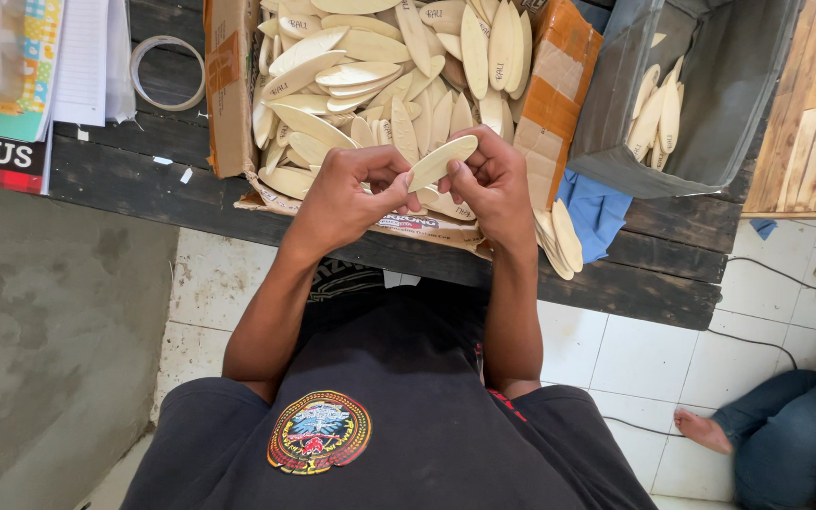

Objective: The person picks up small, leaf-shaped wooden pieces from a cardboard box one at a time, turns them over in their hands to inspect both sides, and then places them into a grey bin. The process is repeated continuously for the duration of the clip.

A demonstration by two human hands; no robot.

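Both of my hands hold one pale oval wooden biscuit [442, 161] between them, tilted up to the right. My left hand [347, 189] pinches its lower left end with thumb and fingertips. Its upper right end sits in the fingers of my right hand [491, 181]. Just behind the hands stands an open cardboard box [229, 94] heaped with several more of the same wooden biscuits [370, 66]. The hands hover over the box's near flap at the front edge of a dark wooden bench [134, 179].
A grey bin [630, 151] at the right holds a few biscuits. A small stack of biscuits [559, 241] lies on blue cloth [597, 212]. A tape roll [168, 72] and books [11, 85] sit at left. Another person's legs [776, 430] rest on the tiled floor at lower right.
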